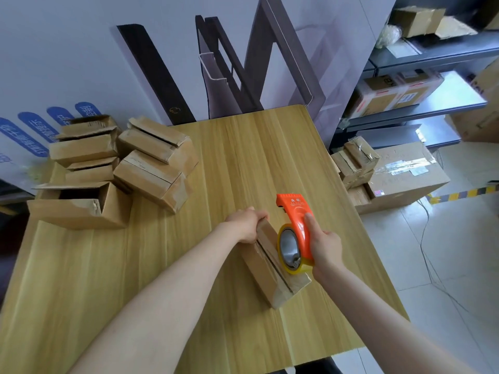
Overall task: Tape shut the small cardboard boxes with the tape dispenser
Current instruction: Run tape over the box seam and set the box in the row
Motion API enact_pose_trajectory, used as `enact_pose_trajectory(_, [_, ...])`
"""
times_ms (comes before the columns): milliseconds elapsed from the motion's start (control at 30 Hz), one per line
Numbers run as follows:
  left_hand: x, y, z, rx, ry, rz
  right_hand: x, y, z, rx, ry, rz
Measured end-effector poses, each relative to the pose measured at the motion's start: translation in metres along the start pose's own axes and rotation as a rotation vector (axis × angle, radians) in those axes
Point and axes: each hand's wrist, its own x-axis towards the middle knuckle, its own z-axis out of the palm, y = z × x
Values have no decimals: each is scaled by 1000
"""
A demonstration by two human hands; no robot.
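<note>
Raised characters are moulded into the flat head of the orange tape dispenser (295, 220), with a line of smaller lettering beneath them. Neither can be read at this sharpness. White characters are printed on blue rounded strips (32, 130) on the board at the far left, seen upside down and blurred. Red and white labels are carried by the cartons (397, 93) on the metal shelf (432, 54) at the right, and pale stickers by the large carton (405, 174) on the floor; none of it is legible.

A small cardboard box (266, 268) is set on the wooden table (243, 157), near its right edge, with the long side running away from the person. It lies between the two hands. Its far end is gripped by the left hand (247, 224), fingers curled over the top edge. The dispenser is laid on the box's top along the seam, with the yellowish tape roll (290, 249) over the near half (clear tape glints on the box's near end). The dispenser's handle is grasped by the right hand (324, 245), the thumb stretched along the orange side.

A heap of small boxes (151, 163) with loose flaps is piled at the table's far left, well apart from the hands — one open box (81, 206) at its near side. Further taped boxes (356, 163) are stacked just beside the table's right edge, against the large carton.
</note>
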Motion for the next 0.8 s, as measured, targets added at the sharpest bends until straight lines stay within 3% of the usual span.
enact_pose_trajectory(267, [-1,0,6,95,-13,41,-4,0,1,-1,0,-27])
enact_pose_trajectory(333, [-5,-3,16,-37,93,-9,-4,0,1,-3,-3,-24])
enact_pose_trajectory(400, [-16,-6,25,-201,315,-134,-5,0,0,-2,-6,-21])
enact_pose_trajectory(500, [-31,-12,49,-232,584,-240,-6,0,0,1,-6,-22])
enact_pose_trajectory(700, [-30,-9,72,-401,617,-380,-8,2,1,-6,-7,-32])
enact_pose_trajectory(800, [-37,-1,84,-506,831,-466,-10,2,0,-6,1,-46])
